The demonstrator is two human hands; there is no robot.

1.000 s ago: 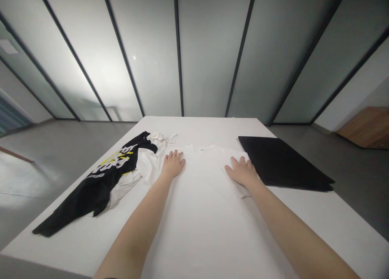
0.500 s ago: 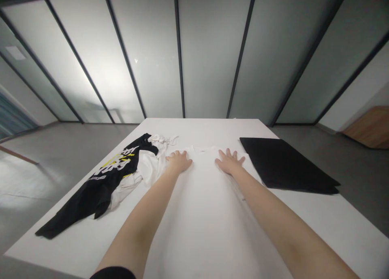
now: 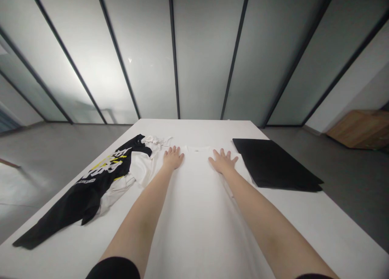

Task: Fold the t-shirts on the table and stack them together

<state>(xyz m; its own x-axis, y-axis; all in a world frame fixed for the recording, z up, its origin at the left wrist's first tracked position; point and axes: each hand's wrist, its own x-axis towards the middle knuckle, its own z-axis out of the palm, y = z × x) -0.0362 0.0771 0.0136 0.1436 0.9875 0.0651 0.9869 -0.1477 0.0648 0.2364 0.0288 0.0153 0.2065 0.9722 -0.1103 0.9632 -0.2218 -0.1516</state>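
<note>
White shirt [image 3: 194,189] lies spread on the desk [image 3: 194,129], left of the black panel [image 3: 279,165], its far end under the left hand [image 3: 173,158] and right hand [image 3: 224,161], fingers apart, apparently to keep it flat.

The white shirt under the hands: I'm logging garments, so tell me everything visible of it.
The white shirt lies spread flat on the white table, apparently plain, soft fabric. Its round neckline is at the far end, with a faint mark. The left hand and right hand rest spread on it, either side of the neckline. The sleeve on the right extends toward the black flat item; contact is unclear. The body runs toward the camera, its hem indistinguishable.
</note>
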